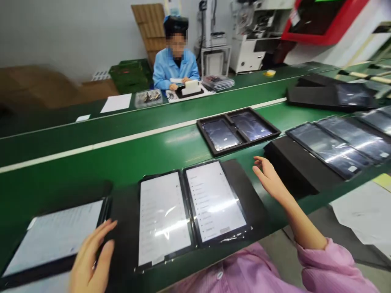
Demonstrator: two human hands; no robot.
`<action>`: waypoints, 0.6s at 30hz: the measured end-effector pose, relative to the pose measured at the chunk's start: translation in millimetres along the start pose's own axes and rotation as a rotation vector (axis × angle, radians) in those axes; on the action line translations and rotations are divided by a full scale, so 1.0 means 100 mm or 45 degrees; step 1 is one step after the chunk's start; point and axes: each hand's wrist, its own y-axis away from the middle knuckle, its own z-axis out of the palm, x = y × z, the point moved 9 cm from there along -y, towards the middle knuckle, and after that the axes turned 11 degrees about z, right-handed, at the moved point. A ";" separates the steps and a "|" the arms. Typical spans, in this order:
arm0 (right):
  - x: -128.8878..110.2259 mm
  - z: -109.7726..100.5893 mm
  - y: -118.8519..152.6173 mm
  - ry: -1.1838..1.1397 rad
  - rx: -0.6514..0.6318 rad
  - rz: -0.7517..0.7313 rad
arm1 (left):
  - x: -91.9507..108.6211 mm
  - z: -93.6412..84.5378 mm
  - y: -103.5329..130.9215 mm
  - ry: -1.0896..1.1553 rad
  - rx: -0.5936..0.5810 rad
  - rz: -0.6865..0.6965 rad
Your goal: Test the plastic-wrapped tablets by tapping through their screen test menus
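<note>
Two lit tablets in clear film, a left one [163, 215] and a right one [215, 201], lie side by side on a black foam pad [244, 187] in front of me. Their screens show a white page with lines of text. My left hand [93, 256] is at the edge of another lit tablet [61, 236] on the left, thumb and fingers apart; whether it touches that tablet I cannot tell. Over the green belt, between the pad and a black foam block [293, 162], my right hand [269, 177] is open, fingers stretched and holding nothing.
A black tray [203, 138] with two dark tablets stands on the green belt [171, 146]. Several film-wrapped tablets [330, 146] lie on foam at right. Across the belt sits a person in blue [177, 67], hands at a small stand. Papers [363, 211] are at lower right.
</note>
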 end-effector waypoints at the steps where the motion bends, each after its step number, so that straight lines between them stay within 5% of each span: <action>1: -0.33 0.00 0.18 -0.040 -0.009 -0.249 | 0.01 0.06 0.00 0.048 -0.035 -0.052; 5: -1.40 0.35 1.07 0.191 -0.189 -0.965 | 0.01 0.39 -0.08 0.164 -0.076 -0.316; 8: -1.71 0.65 1.33 0.352 -0.333 -1.154 | -0.03 0.61 -0.07 0.245 -0.081 -0.404; 12: -1.59 0.70 1.05 0.314 -0.443 -1.159 | -0.15 0.68 -0.07 0.310 -0.002 -0.451; 18: -1.15 0.17 0.37 -0.319 0.029 -0.770 | -0.18 0.66 -0.14 0.190 -0.006 -0.492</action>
